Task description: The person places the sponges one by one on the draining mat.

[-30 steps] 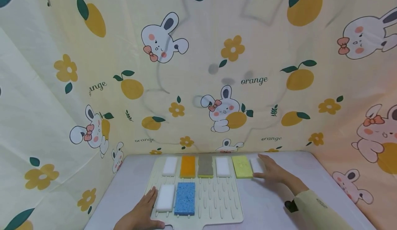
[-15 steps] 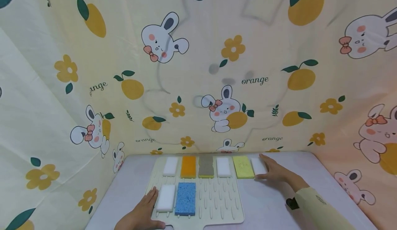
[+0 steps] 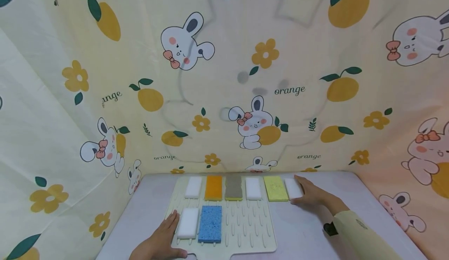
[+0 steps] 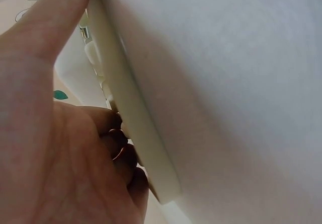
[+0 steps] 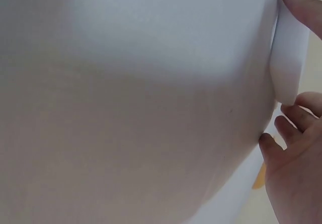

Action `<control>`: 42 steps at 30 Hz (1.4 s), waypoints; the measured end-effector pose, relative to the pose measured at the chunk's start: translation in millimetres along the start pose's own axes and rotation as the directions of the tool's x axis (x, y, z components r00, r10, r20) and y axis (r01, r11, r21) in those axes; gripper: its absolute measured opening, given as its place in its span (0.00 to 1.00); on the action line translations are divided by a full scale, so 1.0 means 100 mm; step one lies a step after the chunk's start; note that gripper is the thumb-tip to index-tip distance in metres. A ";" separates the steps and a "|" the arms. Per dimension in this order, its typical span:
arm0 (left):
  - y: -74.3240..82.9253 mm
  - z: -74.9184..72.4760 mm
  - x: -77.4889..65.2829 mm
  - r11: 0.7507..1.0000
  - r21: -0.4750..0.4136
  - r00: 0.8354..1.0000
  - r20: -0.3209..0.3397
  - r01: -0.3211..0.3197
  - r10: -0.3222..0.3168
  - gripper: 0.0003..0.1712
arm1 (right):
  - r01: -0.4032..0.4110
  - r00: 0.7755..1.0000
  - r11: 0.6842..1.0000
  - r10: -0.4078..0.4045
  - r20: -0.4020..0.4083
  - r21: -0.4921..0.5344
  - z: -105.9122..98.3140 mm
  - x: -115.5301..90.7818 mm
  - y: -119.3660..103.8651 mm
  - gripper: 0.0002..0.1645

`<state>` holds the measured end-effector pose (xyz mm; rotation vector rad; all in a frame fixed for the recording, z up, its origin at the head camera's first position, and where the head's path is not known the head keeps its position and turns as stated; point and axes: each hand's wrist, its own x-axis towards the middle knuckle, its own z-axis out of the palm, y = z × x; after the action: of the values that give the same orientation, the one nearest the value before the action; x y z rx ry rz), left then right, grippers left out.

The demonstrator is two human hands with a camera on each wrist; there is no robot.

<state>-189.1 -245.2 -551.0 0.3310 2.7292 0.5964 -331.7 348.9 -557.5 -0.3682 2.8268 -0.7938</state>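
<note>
My right hand [image 3: 310, 193] grips a white sponge [image 3: 293, 189] lying on the table, its thumb at the near end and fingertips at the far end. Both ends of the white sponge [image 5: 289, 58] also show between thumb and fingers in the right wrist view. A pale cream studded board [image 3: 250, 229] lies on the left, and my left hand [image 3: 162, 234] rests against its front left corner. Its fingers are along the left side, its thumb by the near edge. A second white sponge [image 3: 188, 223] and a blue speckled sponge [image 3: 210, 224] lie on the board near that hand.
Along the board's back row lie a white sponge [image 3: 193, 187], an orange sponge [image 3: 213, 188], a grey-topped sponge [image 3: 233, 187] and another white sponge [image 3: 253, 188]. A yellow sponge [image 3: 275, 188] sits at the right end. A patterned curtain [image 3: 217, 76] hangs behind the table.
My right thumb has drawn in from beside the yellow sponge to the white sponge's near end, uncovering more of that sponge. The left hand and board have stayed put.
</note>
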 end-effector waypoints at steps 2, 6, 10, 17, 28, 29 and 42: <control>-0.01 0.01 0.01 1.000 0.012 1.000 -0.005 -0.002 0.002 0.79 | -0.002 1.000 1.000 0.002 -0.001 0.003 -0.01 -0.01 0.00 0.79; -0.03 0.02 0.02 1.000 0.019 1.000 -0.007 0.000 0.001 0.80 | 0.010 1.000 1.000 -0.010 -0.003 0.009 -0.02 -0.04 0.00 0.77; -0.04 0.02 0.03 1.000 0.019 1.000 -0.007 0.001 -0.001 0.80 | 0.021 1.000 1.000 -0.021 -0.012 0.010 -0.03 -0.07 -0.02 0.75; -0.04 0.02 0.03 1.000 -0.007 1.000 0.000 0.004 -0.004 0.79 | -0.021 0.999 1.000 0.022 -0.040 0.020 -0.02 -0.11 -0.01 0.77; -0.03 0.02 0.02 1.000 0.000 1.000 -0.003 0.001 -0.001 0.79 | -0.054 0.995 0.998 0.053 -0.086 -0.012 -0.04 -0.17 -0.01 0.79; -0.03 0.02 0.02 1.000 -0.001 1.000 -0.004 0.000 0.000 0.79 | -0.056 0.995 0.998 0.056 -0.088 -0.004 -0.04 -0.19 -0.03 0.79; -0.04 0.02 0.04 1.000 -0.018 1.000 0.008 -0.006 0.006 0.79 | -0.018 0.992 0.998 0.024 -0.123 0.056 0.00 -0.34 -0.26 0.76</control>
<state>-192.5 -246.8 -555.5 0.3364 2.7140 0.6192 -294.6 337.3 -540.1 -0.2900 2.9101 -0.9188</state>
